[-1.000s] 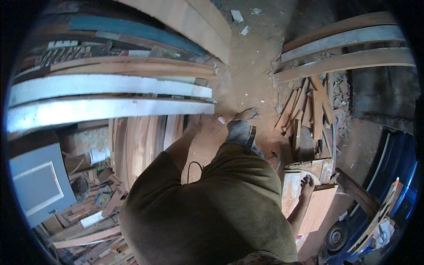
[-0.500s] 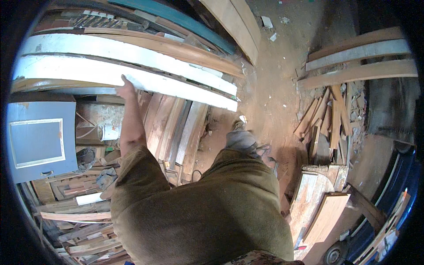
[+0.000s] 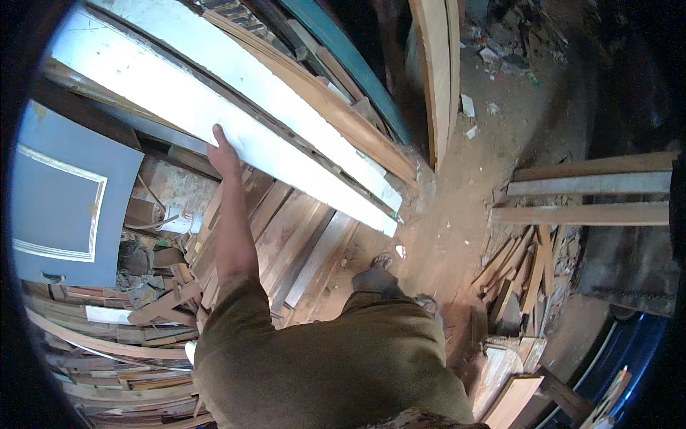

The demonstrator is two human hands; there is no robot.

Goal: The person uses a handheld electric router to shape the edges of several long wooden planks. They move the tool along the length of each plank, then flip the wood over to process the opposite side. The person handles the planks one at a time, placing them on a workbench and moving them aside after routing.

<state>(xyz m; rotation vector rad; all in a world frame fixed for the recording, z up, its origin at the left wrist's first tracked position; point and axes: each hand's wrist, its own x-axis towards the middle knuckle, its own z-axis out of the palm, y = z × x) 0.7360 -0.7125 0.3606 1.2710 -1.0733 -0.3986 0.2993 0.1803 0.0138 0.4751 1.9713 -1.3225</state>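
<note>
Touching a white-painted plank (image 3: 261,150) along its near edge with left hand (image 3: 225,159), thumb outstretched; cannot tell hidden fingers' or right hand's grip.

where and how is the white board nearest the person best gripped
Probably by its long near edge, coming from the person's side: thumb on the white face, fingers curled under. The white board is long and flat, with that edge facing the person; a second white board lies close along its far edge. The left hand is at the near edge, thumb on the face.
</note>
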